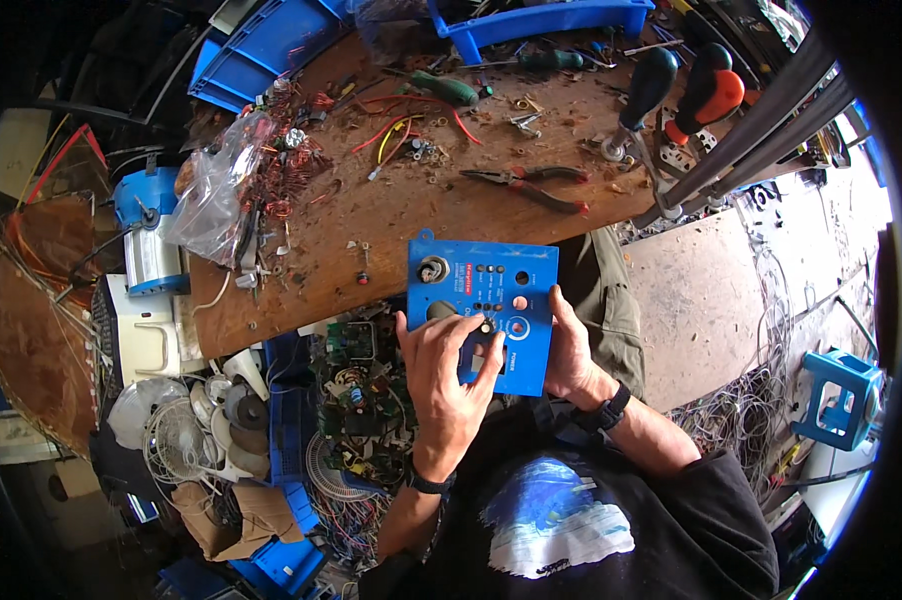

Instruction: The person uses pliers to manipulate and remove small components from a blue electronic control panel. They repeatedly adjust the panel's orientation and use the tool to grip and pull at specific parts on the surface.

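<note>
Clock positions read from the panel, 12 = top of view. Wooden workbench spans 9 to 1, littered with scrap. Flat pale board at 3, tangled thin cable beyond it. Open blue plastic bin at 11, on the bench's far side. Blue plastic stool between 3 and 4. Blue-and-silver motor between 9 and 10, just off the bench end. Loose circuit boards at 8, lower than the bench.

Blue control panel: mid-view, held up off the near bench edge, drilled face visible, metal fitting at its own 10.

Right hand: grasping the panel's 3 o'clock edge, thumb along the side, other fingers mostly hidden. Left hand: at the panel's 7, fingers bent over the face, tips at a small round part; can't tell whether they pinch it.

Pliers between 12 and 1, handles spread. Green-handled screwdriver just shy of 12. Red and yellow wires at 11.
</note>
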